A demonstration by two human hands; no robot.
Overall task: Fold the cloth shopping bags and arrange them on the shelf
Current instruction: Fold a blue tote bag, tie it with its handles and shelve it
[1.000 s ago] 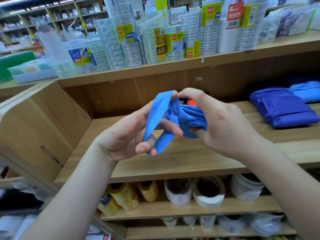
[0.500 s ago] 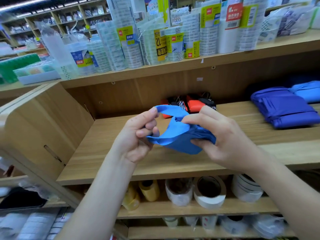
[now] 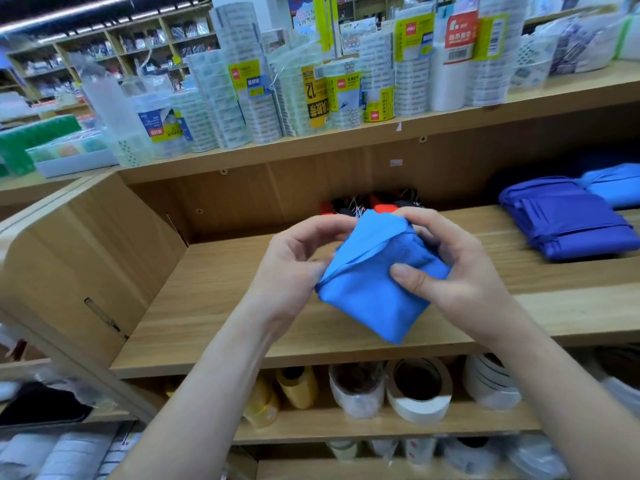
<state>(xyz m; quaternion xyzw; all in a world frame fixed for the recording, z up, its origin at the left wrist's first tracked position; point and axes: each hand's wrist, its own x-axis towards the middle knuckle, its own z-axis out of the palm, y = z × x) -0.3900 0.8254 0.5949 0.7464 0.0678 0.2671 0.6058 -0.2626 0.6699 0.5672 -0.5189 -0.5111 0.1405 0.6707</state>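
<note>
A light blue cloth bag (image 3: pixel 367 292), folded into a small thick square with a strap wrapped across its top, is held above the middle wooden shelf (image 3: pixel 221 306). My left hand (image 3: pixel 294 268) pinches its left edge. My right hand (image 3: pixel 453 268) grips its right side, thumb pressed on the front face. Further right on the same shelf lies a folded dark blue bag (image 3: pixel 568 223), with a folded light blue bag (image 3: pixel 613 183) behind it.
Red and black items (image 3: pixel 367 204) sit at the back of the shelf behind my hands. Stacks of clear tape rolls (image 3: pixel 242 98) fill the shelf above. Tape rolls (image 3: pixel 419 389) and yellow rolls (image 3: pixel 298 386) line the shelf below. A wooden side panel (image 3: pixel 79 265) stands left.
The loose strap loop that my left hand held has been wrapped onto the bag. The bag is now a compact square, lower and closer to the shelf, held by both hands.
</note>
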